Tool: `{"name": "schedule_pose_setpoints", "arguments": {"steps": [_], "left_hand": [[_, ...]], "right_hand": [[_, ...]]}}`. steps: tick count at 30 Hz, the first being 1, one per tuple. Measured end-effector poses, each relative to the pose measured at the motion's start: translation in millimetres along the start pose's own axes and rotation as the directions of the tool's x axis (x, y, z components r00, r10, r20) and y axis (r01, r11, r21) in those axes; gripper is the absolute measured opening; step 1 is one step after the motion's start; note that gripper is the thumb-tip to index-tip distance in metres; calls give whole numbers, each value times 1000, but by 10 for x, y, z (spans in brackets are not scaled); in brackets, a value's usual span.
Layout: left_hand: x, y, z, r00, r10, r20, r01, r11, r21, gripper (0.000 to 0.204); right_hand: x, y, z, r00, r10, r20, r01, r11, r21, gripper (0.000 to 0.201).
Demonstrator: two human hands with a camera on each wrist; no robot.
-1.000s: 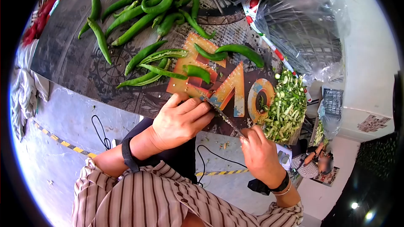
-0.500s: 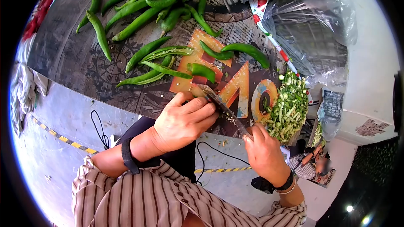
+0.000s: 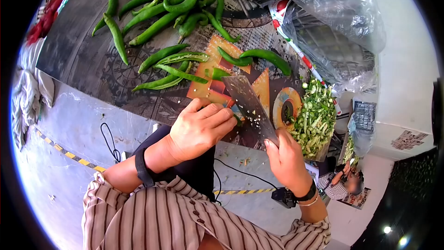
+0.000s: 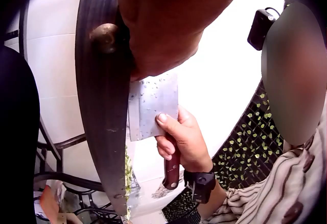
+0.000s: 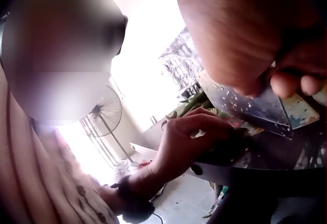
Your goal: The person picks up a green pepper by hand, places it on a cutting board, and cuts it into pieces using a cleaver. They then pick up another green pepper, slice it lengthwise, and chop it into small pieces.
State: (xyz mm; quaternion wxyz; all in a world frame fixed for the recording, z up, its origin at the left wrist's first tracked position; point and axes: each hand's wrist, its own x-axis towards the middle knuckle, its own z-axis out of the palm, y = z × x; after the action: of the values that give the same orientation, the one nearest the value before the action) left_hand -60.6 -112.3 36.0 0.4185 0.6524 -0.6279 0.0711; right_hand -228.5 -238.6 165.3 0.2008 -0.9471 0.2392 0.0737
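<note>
In the head view my right hand (image 3: 289,164) grips a cleaver (image 3: 251,109) whose wide blade, dotted with seeds, is tilted over the table near its front edge. The left wrist view shows the cleaver's dark red handle (image 4: 172,169) in the right hand (image 4: 186,137). My left hand (image 3: 200,127) has curled fingers at the table edge, pinching a green pepper piece (image 3: 237,119) that peeks out beside the blade; most of it is hidden. Split peppers (image 3: 182,58) and a short cut piece (image 3: 219,74) lie beyond the left hand.
Whole green peppers (image 3: 155,25) are heaped at the table's far left. Chopped pepper (image 3: 317,118) is piled at the right end. A plastic-covered crate (image 3: 333,41) stands behind it. Another person (image 3: 340,183) is at the lower right.
The cleaver has lifted from beside the left fingers and turned, showing its broad face. The left hand stays nearly in place.
</note>
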Motion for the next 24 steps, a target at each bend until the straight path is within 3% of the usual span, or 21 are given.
{"name": "schedule_pose_setpoints", "arguments": {"steps": [17,20,24], "left_hand": [[1,-7,-6,999,-27,37,28,999,-34,27],[0,8,1,998,-40,40,42,998,-48,26],[29,23,-9,998,-63,27,64,998,-7,28]], "right_hand": [[-20,-181,-71,985,67,158,-54,995,-82,13],[19,-151,-26,985,70,161,-65,997,-38,14],[198,-110,140,998,8,59,-8,1000,-1,13]]}}
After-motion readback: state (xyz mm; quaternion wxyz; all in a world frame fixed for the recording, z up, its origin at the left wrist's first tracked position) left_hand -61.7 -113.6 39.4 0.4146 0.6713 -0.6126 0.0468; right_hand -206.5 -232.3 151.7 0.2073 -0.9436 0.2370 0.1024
